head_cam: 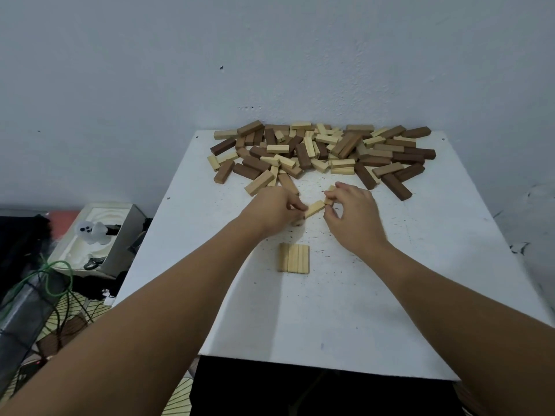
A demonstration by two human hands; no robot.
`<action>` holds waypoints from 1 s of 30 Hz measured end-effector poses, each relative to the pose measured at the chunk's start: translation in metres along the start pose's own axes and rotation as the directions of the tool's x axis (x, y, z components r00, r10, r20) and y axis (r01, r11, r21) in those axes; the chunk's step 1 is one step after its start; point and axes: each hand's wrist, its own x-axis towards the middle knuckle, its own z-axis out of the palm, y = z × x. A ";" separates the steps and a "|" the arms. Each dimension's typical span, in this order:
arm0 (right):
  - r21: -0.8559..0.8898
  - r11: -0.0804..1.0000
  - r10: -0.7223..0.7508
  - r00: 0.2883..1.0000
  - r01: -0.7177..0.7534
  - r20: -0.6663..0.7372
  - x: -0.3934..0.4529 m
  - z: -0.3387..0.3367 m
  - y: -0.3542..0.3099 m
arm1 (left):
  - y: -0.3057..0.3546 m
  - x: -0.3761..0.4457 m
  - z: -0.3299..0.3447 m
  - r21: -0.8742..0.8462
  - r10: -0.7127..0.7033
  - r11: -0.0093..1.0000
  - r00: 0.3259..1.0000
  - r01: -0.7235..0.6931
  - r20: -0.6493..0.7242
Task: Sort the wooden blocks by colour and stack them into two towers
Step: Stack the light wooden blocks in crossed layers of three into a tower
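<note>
A pile of light and dark wooden blocks (322,151) lies across the far end of the white table (330,310). Three light blocks (294,258) lie side by side as a flat layer near the table's middle. My left hand (274,210) pinches one end of a light block (314,209) just above the table, and another block end shows under its fingers. My right hand (351,214) pinches a second light block (330,195) beside the first one's other end. Both hands sit between the pile and the flat layer.
The wall stands right behind the pile. Left of the table, on the floor, are a white box with a small ghost figure (90,232), green cables (57,280) and dark bags. The table's near edge (300,364) ends above a dark gap.
</note>
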 end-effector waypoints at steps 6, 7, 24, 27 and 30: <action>-0.046 0.998 0.039 0.999 -0.039 -0.005 -0.008 -0.024 0.016 | 0.016 0.002 0.005 0.007 -0.047 0.999 0.999 0.047 -0.002; -0.042 0.998 0.040 0.999 -0.042 -0.025 -0.010 -0.028 0.019 | 0.020 0.004 0.004 0.020 -0.051 0.998 0.999 0.051 -0.014; 0.077 0.982 0.134 0.928 -0.170 0.347 -0.010 -0.070 0.039 | 0.043 -0.002 0.016 -0.029 -0.129 0.991 0.992 0.130 0.015; 0.052 0.985 0.133 0.906 -0.167 0.403 -0.006 -0.071 0.038 | 0.045 -0.002 0.018 -0.048 -0.101 0.994 0.994 0.102 0.031; 0.070 0.987 0.106 0.910 -0.145 0.400 -0.007 -0.070 0.038 | 0.048 -0.003 0.016 -0.084 -0.053 0.995 0.995 0.060 0.083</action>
